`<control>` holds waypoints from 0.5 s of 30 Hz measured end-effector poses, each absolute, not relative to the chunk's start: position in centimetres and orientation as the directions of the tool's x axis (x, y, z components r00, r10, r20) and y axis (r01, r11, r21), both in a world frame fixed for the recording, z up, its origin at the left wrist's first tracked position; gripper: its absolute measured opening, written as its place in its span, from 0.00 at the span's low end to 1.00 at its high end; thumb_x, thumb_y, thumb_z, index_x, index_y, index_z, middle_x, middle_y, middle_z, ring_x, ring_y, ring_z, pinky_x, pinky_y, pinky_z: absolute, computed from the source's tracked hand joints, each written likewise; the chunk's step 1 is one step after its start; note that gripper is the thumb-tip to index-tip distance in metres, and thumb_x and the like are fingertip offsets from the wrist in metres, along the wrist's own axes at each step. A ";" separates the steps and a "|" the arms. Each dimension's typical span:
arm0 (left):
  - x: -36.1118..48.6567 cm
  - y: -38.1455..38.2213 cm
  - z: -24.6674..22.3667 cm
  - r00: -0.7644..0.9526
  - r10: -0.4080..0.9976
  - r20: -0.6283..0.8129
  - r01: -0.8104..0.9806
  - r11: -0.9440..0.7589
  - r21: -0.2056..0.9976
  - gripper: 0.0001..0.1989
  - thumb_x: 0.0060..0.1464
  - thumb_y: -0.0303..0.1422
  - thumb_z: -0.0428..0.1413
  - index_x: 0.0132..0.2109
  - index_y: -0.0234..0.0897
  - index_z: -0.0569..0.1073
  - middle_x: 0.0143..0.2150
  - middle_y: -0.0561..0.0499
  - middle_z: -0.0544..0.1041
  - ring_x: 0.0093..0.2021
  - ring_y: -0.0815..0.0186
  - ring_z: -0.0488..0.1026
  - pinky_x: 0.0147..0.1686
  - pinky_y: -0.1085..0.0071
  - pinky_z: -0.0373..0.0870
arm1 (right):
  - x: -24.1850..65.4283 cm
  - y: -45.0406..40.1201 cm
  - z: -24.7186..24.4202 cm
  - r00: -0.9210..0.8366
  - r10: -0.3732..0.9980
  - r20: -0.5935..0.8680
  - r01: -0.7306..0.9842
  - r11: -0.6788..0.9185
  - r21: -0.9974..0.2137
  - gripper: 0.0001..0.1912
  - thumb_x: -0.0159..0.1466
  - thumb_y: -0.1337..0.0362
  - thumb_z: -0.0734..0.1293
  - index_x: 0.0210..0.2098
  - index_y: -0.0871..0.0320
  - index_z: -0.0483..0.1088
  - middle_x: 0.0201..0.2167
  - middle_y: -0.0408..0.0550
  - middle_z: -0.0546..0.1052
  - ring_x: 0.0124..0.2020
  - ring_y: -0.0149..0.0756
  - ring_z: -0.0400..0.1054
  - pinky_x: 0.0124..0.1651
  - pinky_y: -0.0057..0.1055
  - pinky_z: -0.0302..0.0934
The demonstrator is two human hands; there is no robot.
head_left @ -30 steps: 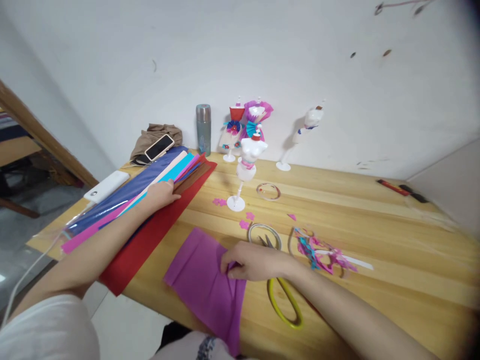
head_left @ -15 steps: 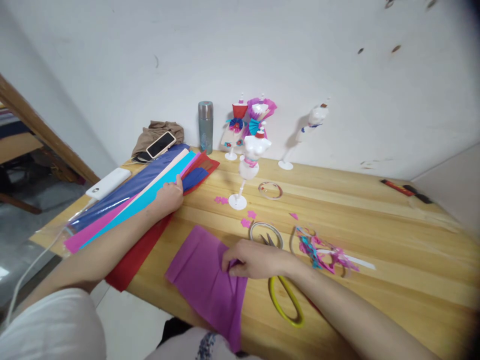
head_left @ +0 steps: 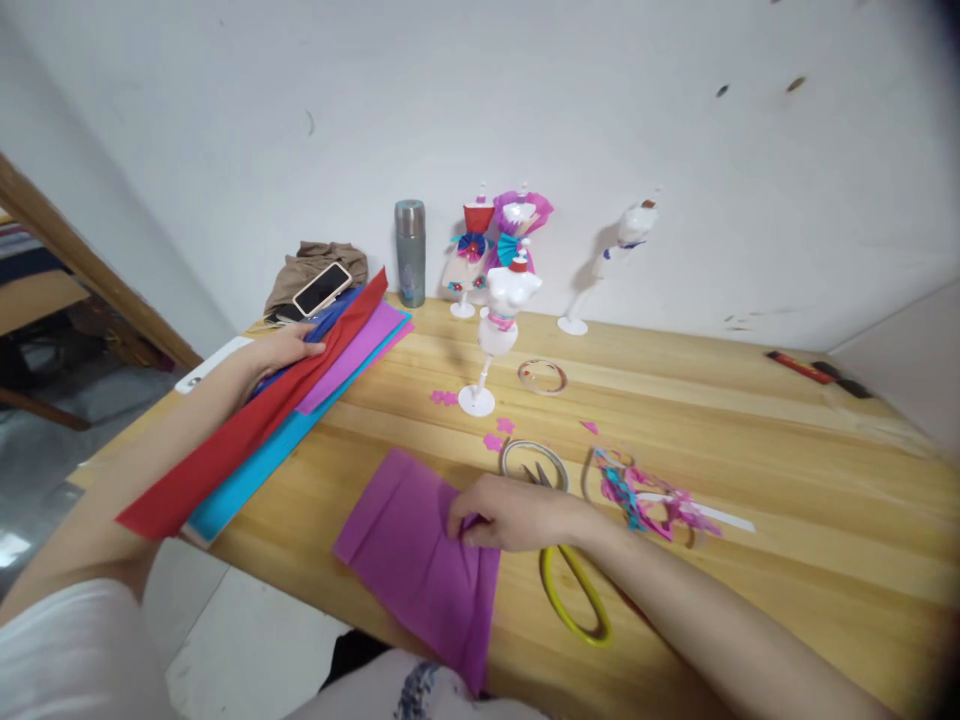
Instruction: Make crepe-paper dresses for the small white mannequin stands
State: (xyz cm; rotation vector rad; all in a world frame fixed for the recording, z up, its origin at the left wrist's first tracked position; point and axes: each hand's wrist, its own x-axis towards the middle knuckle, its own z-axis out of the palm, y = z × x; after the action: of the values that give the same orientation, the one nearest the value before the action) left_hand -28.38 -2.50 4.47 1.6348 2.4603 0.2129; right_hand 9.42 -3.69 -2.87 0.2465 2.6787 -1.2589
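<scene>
My left hand (head_left: pixel 289 347) is closed on a stack of coloured sheets at the left of the table, with a red sheet (head_left: pixel 277 400) folded over the top. Purple and blue sheets (head_left: pixel 262 458) show beneath it. At the front, my right hand (head_left: pixel 502 512) pinches the edge of a purple sheet (head_left: pixel 420 550) that hangs over the table's front edge. Yellow-handled scissors (head_left: pixel 574 600) lie beside my right wrist, their blades over a tape roll (head_left: pixel 534 446). Small pink flower cut-outs (head_left: pixel 495 441) lie behind my right hand.
A small white mannequin (head_left: pixel 496 335) stands mid-table, with several others behind. A bottle (head_left: pixel 410 255), a phone (head_left: pixel 322 290) on brown cloth and a white power bank (head_left: pixel 214 365) are at the left. Ribbon scraps (head_left: pixel 652 500) lie right, a red-black cutter (head_left: pixel 802 367) far right.
My left hand has moved left and back, lifting the near side of the stack and turning it over toward the left. My right hand is nearly still on the purple sheet.
</scene>
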 end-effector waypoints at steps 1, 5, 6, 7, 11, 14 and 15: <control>-28.7 -2.4 4.6 -0.367 0.927 -0.079 0.912 0.376 0.162 0.24 0.59 0.39 0.50 0.60 0.39 0.72 0.56 0.50 0.79 0.53 0.59 0.76 0.53 0.71 0.71 | 9.4 -3.7 -2.7 -0.972 0.077 -0.220 0.218 0.629 -0.746 0.13 0.58 0.74 0.67 0.40 0.59 0.80 0.35 0.47 0.82 0.35 0.32 0.73 0.39 0.26 0.62; -28.6 -2.3 4.2 -0.333 0.942 -0.046 0.935 0.323 -0.148 0.27 0.62 0.37 0.46 0.66 0.34 0.64 0.60 0.42 0.75 0.58 0.54 0.73 0.56 0.65 0.68 | 9.5 -3.3 -1.9 -0.975 0.111 -0.192 0.219 0.628 -0.747 0.14 0.59 0.75 0.66 0.40 0.60 0.80 0.36 0.47 0.82 0.36 0.33 0.73 0.40 0.27 0.63; -28.2 -2.3 3.8 -0.318 0.947 -0.042 0.933 0.305 -0.189 0.28 0.62 0.36 0.46 0.67 0.32 0.62 0.58 0.38 0.75 0.57 0.52 0.73 0.55 0.63 0.69 | 9.6 -3.1 -1.6 -0.977 0.129 -0.171 0.214 0.622 -0.754 0.14 0.60 0.75 0.65 0.41 0.60 0.80 0.36 0.47 0.82 0.36 0.33 0.73 0.41 0.27 0.63; -27.7 -2.4 3.3 -0.303 0.952 -0.041 0.934 0.288 -0.211 0.28 0.62 0.34 0.45 0.67 0.30 0.61 0.56 0.34 0.76 0.56 0.49 0.74 0.54 0.59 0.70 | 9.6 -2.9 -1.3 -0.977 0.150 -0.148 0.210 0.612 -0.762 0.14 0.61 0.74 0.65 0.41 0.59 0.79 0.37 0.47 0.82 0.38 0.33 0.74 0.42 0.28 0.64; -25.6 -3.0 1.2 -0.280 0.958 -0.056 0.934 0.259 -0.247 0.28 0.62 0.28 0.40 0.67 0.24 0.59 0.49 0.26 0.77 0.49 0.42 0.77 0.46 0.50 0.72 | 10.2 -2.1 0.0 -0.963 0.253 -0.096 0.228 0.570 -0.790 0.12 0.63 0.70 0.64 0.43 0.59 0.78 0.40 0.48 0.82 0.40 0.34 0.75 0.44 0.29 0.65; -24.7 -3.1 0.4 -0.296 0.954 -0.045 0.925 0.274 -0.261 0.28 0.61 0.24 0.37 0.67 0.23 0.59 0.49 0.25 0.76 0.50 0.43 0.76 0.46 0.50 0.72 | 10.8 -1.7 0.9 -0.960 0.259 -0.105 0.237 0.557 -0.796 0.12 0.64 0.68 0.64 0.43 0.59 0.78 0.40 0.48 0.82 0.39 0.34 0.74 0.43 0.29 0.65; -24.7 -3.1 0.4 -0.300 0.953 -0.042 0.924 0.279 -0.263 0.28 0.61 0.24 0.37 0.67 0.24 0.59 0.49 0.26 0.76 0.50 0.43 0.76 0.46 0.51 0.72 | 11.0 -1.7 1.0 -0.963 0.248 -0.106 0.231 0.559 -0.796 0.12 0.64 0.68 0.64 0.43 0.60 0.78 0.40 0.48 0.82 0.39 0.34 0.74 0.43 0.28 0.65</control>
State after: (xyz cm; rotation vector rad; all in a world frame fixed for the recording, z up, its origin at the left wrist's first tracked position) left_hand -24.66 -3.13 0.37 1.9246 2.6083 -0.3901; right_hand 10.97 -1.68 1.02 0.4287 2.7902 -1.4202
